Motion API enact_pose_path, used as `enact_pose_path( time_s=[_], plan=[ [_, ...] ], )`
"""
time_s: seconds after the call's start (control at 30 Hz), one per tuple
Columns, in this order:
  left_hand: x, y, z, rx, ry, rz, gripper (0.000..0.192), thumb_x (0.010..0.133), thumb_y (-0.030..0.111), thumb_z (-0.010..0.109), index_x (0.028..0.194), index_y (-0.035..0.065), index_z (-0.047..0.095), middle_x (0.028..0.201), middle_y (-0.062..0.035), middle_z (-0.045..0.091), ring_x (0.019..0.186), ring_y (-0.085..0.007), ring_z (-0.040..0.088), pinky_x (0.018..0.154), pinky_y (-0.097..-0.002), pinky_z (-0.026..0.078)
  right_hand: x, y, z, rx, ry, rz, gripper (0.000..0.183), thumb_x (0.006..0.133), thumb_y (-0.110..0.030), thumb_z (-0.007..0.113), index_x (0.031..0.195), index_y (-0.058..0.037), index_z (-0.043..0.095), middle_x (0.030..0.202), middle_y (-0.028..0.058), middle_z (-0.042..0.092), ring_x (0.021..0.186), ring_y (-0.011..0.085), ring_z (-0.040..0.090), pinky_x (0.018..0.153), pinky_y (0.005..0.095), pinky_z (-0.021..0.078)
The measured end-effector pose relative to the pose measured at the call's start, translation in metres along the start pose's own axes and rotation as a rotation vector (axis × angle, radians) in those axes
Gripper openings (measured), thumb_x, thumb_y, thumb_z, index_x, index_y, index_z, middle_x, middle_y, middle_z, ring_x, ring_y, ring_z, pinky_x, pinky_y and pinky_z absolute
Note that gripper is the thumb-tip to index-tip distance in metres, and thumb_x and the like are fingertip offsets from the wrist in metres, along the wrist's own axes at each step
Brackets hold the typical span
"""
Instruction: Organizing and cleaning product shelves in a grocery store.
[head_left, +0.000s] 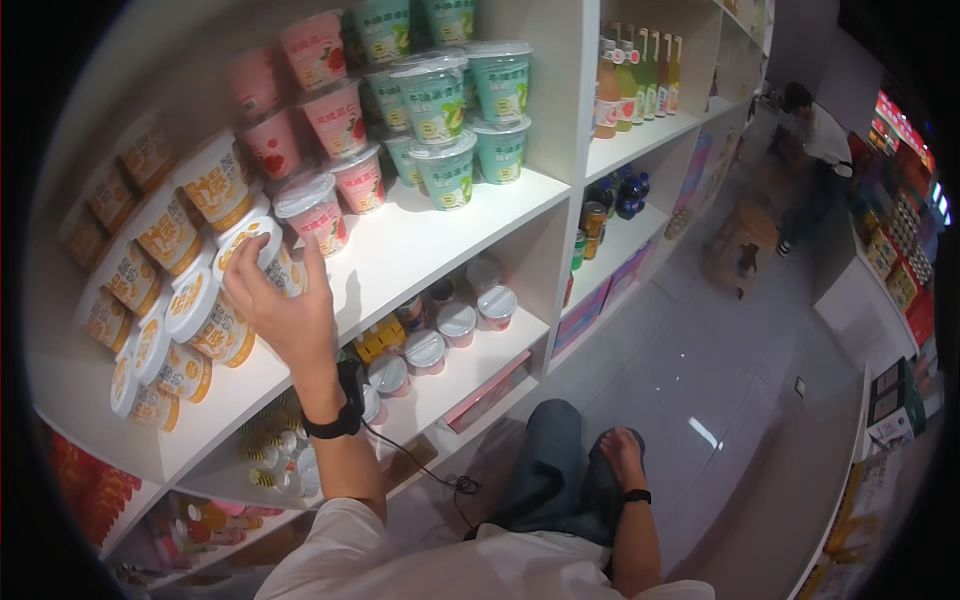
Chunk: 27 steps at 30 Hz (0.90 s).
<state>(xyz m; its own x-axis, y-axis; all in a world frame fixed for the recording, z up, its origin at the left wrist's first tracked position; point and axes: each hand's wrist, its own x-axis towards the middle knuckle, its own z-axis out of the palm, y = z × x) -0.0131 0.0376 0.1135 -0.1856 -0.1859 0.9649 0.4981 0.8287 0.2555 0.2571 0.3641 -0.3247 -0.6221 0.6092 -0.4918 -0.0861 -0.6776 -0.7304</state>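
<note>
My left hand (281, 304), with a black band on its wrist, reaches onto a white shelf. Its fingers lie over the lid of a white-and-orange yogurt cup (279, 259), the thumb along the right side; my hand hides part of that cup. Just to the right stands a pink yogurt cup (319, 217), with other pink cups stacked behind. Left of my hand, more white-and-orange cups (206, 315) stand stacked in rows. Green yogurt cups (442, 172) are piled farther right. My right hand (622, 457) rests on my knee, holding nothing.
A shelf below holds small lidded cups (425, 352) and a yellow pack (380, 337). Glass bottles (637, 82) fill a bay to the right. A loose black cable (465, 486) hangs near my leg. Beyond are a wooden stool (742, 240) and a bending person (817, 142).
</note>
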Motion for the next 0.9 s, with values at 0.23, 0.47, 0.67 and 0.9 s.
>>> enact_pose_path(
  time_s=[0.23, 0.47, 0.67, 0.9],
  plan=[
    [0.014, -0.022, 0.006, 0.33, -0.333, 0.077, 0.047, 0.078, 0.037, 0.065, 0.118, 0.0148, 0.055, 0.126, -0.0044, 0.05, 0.119, -0.0246, 0.045, 0.092, -0.0509, 0.03, 0.013, 0.006, 0.004, -0.061, -0.059, 0.04, 0.021, 0.091, -0.021, 0.056, 0.105, -0.0056, 0.052, 0.092, 0.009, 0.058, 0.082, 0.0206, 0.059, 0.076, 0.0345, 0.0512],
    [0.006, -0.015, 0.019, 0.421, -0.508, 0.196, 0.051, 0.079, 0.039, 0.061, 0.123, 0.0138, 0.052, 0.135, -0.0079, 0.044, 0.129, -0.0264, 0.035, 0.1, -0.0575, 0.021, 0.013, 0.003, 0.003, -0.103, -0.033, 0.02, 0.022, 0.091, -0.023, 0.055, 0.105, -0.0057, 0.052, 0.092, 0.0084, 0.058, 0.083, 0.0198, 0.059, 0.077, 0.0335, 0.0509],
    [-0.002, 0.0, 0.028, 0.335, -0.567, 0.22, 0.055, 0.079, 0.03, 0.063, 0.129, 0.011, 0.047, 0.142, -0.013, 0.035, 0.135, -0.0326, 0.025, 0.106, -0.0572, 0.015, 0.009, 0.004, 0.0, -0.12, -0.042, 0.014, 0.021, 0.092, -0.023, 0.055, 0.104, -0.0052, 0.054, 0.092, 0.0078, 0.058, 0.084, 0.0185, 0.058, 0.078, 0.0324, 0.0504],
    [0.001, 0.003, 0.044, 0.173, -0.513, 0.155, 0.062, 0.078, 0.018, 0.064, 0.135, 0.0088, 0.04, 0.145, -0.0161, 0.029, 0.135, -0.0359, 0.023, 0.108, -0.0486, 0.022, 0.008, 0.007, 0.002, -0.112, -0.061, 0.032, 0.02, 0.092, -0.022, 0.055, 0.103, -0.0049, 0.054, 0.092, 0.008, 0.058, 0.084, 0.0188, 0.059, 0.079, 0.0331, 0.0507]
  ],
)
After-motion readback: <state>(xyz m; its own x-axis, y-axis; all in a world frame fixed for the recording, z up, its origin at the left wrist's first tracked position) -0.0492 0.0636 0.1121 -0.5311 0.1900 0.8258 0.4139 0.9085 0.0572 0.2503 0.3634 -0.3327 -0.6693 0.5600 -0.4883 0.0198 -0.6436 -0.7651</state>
